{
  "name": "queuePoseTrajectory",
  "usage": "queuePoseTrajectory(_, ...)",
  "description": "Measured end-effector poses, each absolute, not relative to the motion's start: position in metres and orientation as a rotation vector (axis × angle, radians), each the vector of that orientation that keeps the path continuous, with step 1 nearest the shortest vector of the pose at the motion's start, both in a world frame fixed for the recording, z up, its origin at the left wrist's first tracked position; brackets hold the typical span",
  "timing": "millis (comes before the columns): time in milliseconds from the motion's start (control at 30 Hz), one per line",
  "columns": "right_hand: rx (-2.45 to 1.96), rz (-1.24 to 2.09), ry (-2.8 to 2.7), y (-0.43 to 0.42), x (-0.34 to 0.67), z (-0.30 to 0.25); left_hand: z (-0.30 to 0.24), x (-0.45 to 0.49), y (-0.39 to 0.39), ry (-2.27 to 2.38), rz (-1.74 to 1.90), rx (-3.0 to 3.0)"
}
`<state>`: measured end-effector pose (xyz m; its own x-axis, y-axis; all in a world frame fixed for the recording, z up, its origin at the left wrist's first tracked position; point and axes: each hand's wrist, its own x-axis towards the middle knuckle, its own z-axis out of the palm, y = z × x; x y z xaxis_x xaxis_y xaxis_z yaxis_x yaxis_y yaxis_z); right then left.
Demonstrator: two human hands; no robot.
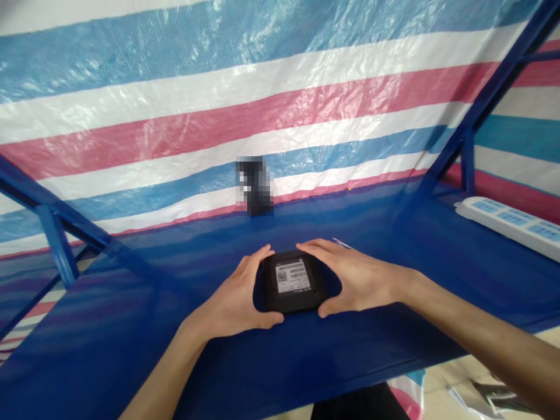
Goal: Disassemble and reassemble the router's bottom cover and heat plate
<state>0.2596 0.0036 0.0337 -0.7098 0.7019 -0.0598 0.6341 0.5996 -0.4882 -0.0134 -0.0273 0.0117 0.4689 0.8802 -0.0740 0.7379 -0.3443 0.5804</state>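
Note:
A small black square device (292, 281) with a white barcode label on its upper face lies on the blue table (175, 303). My left hand (238, 294) cups its left side, thumb at the near edge and fingers at the far edge. My right hand (354, 277) cups its right side the same way. Both hands are curled round the device and grip it between them.
A white power strip (511, 224) lies at the table's right edge. A small blurred dark object (254, 186) stands at the back against a striped tarp wall (262, 105). Blue metal frame bars (476, 111) rise at both sides. Papers (494, 396) lie on the floor at lower right.

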Motion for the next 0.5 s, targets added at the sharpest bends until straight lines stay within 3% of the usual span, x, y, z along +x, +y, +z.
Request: queuePoseTrajectory(500,-1.117,0.652,-2.502,0.006,0.261,0.014,0.013,-0.005,-0.027,1.342,0.333,2.176)
